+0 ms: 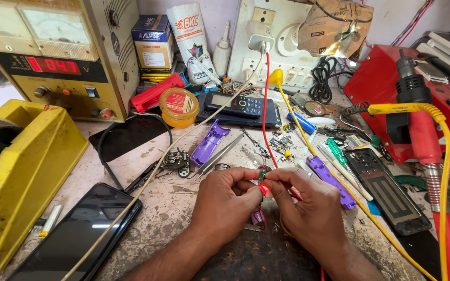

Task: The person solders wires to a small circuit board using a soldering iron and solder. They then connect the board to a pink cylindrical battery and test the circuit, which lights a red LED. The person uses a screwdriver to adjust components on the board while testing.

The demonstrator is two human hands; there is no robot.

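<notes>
My left hand (225, 200) and my right hand (308, 205) meet at the middle of the workbench. Together their fingertips pinch a tiny electronic part (262, 177) with a small red light glowing at it. A thin red wire (264, 104) runs from the part up to the socket board at the back. A yellow wire (298, 122) passes just right of my right hand. A small purple piece (258, 216) lies under my left hand's fingers.
A beige bench power supply (58, 52) with a red display stands back left; a yellow tape dispenser (22, 166) sits left. A black phone (76, 234) lies front left. Purple tweezers (210, 141), screwdrivers, a keypad phone (240, 106) and a red hot-air station (417, 99) crowd the bench.
</notes>
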